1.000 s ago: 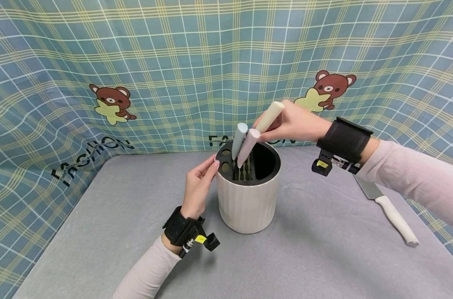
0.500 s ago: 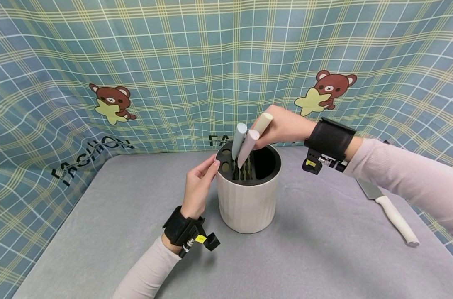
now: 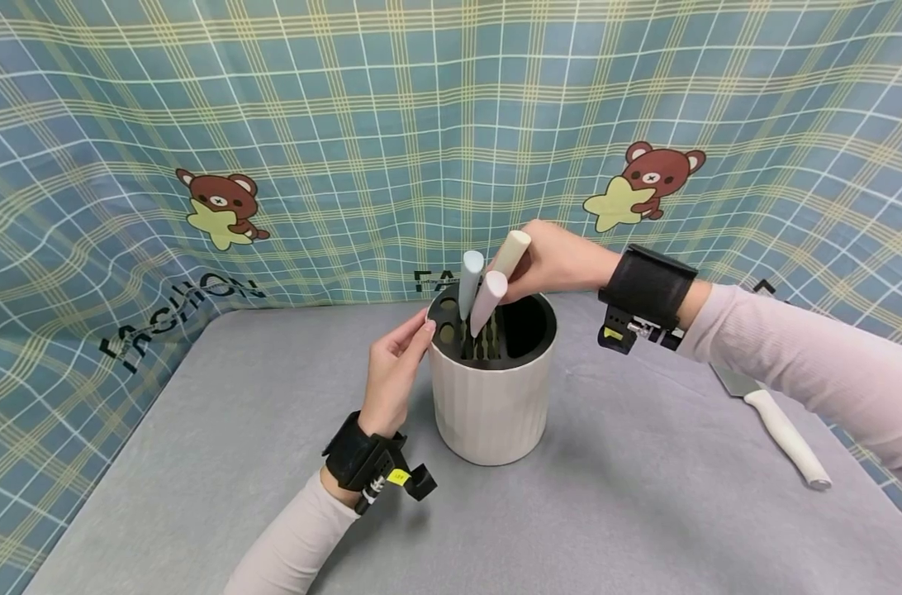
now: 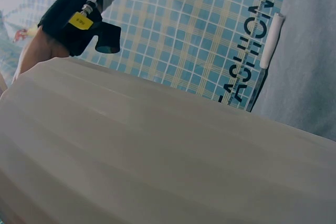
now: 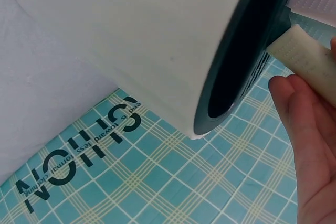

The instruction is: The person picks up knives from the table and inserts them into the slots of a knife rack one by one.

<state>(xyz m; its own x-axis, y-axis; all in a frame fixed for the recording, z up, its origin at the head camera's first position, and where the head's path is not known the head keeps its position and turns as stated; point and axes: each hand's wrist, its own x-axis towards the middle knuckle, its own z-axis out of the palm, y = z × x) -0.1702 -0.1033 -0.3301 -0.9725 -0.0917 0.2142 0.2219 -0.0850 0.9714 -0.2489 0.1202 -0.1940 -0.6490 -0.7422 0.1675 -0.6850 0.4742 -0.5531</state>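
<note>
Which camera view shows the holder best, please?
The head view, since the holder appears there from rim to base. The left wrist view shows only its ribbed wall; the right wrist view, cropped wall and rim.

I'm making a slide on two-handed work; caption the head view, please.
Left hand on holder, right hand gripping cream handle beside blue handle and pink handle; white knife on table.

The person is wearing long, close-fitting sleeves (image 3: 815,351) of a pale pink colour. On each wrist a broad black band (image 3: 648,285) is sitting, and it is carrying a small black block (image 3: 420,483), a yellow label (image 3: 398,477) and a silvery metal fitting (image 3: 377,487).
</note>
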